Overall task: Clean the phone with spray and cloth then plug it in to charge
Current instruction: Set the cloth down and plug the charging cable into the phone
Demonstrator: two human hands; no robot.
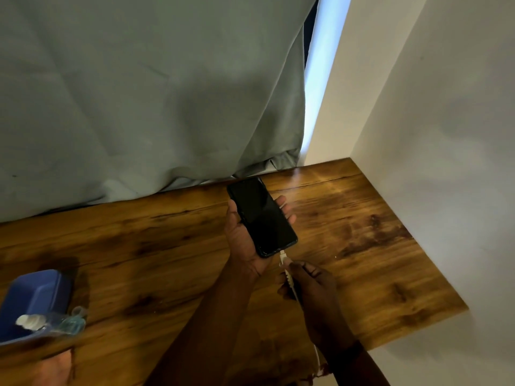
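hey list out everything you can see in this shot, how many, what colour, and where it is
phone: one, black, screen dark, held above the table near its back edge
charging cable: one, white, its plug at the phone's bottom edge, running down past the table's front edge
table: one, brown wood grain, across the lower frame
curtain: one, grey-green, hanging behind the table
wall: white, on the right
tray: one, blue, at the table's left edge
bottle: one, clear with bluish liquid and a white cap, lying by the tray, blurred
left hand: one, cradling the phone from below
right hand: one, grip pinched on the cable just behind the plug
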